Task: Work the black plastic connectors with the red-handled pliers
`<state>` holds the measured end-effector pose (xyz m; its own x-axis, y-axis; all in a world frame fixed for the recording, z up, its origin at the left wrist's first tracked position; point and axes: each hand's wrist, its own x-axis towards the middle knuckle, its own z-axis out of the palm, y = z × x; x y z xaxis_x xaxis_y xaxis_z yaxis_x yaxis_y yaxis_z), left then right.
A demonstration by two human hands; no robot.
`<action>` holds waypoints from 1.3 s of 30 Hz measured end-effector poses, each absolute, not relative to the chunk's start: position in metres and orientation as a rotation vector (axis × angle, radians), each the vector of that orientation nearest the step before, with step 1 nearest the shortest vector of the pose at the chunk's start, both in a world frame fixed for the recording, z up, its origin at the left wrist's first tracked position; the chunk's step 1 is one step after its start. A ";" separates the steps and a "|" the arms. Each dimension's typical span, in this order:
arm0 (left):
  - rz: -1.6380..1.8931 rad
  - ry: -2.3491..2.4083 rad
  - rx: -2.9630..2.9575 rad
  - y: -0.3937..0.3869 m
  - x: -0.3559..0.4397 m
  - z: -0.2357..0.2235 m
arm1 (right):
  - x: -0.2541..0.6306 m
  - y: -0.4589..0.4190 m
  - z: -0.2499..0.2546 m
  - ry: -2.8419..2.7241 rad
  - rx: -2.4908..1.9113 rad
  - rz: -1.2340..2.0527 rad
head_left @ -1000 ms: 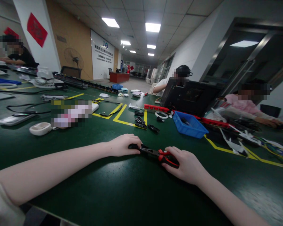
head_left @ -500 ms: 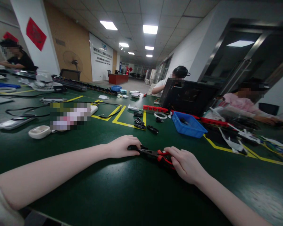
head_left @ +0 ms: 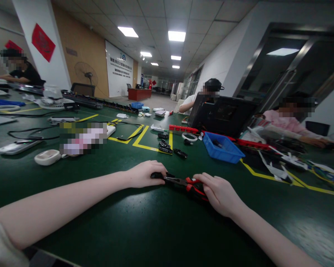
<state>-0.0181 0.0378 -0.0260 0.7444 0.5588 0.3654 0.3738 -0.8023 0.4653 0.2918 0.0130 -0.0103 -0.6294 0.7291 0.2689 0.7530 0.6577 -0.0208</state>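
Observation:
My right hand (head_left: 218,193) is closed around the red and black handles of a pair of long-nose pliers (head_left: 189,182). The pliers' jaws point left, toward a small black part (head_left: 157,175) pinched by my left hand (head_left: 147,173). The jaw tips meet the black part beside my left fingertips; whether they grip it is too small to tell. What kind of part it is I cannot make out, since my fingers cover some of it. Just beyond my hands lie several small black parts (head_left: 165,146) in a loose group on the green table (head_left: 144,230).
Right of the black parts stands a blue bin (head_left: 224,150) with something dark inside. A white cable coil (head_left: 189,137) and red strips (head_left: 183,128) lie behind. On the left are a white case (head_left: 47,157), a phone-like device (head_left: 19,145) and black cables. Other people sit around the table.
Hardly anything differs. The pliers' lower handle sits slightly more spread from the upper one, and both hands keep their places.

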 end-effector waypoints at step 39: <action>0.676 0.703 2.621 0.038 -0.019 -0.026 | 0.288 0.007 -0.002 -2.637 -1.091 -0.178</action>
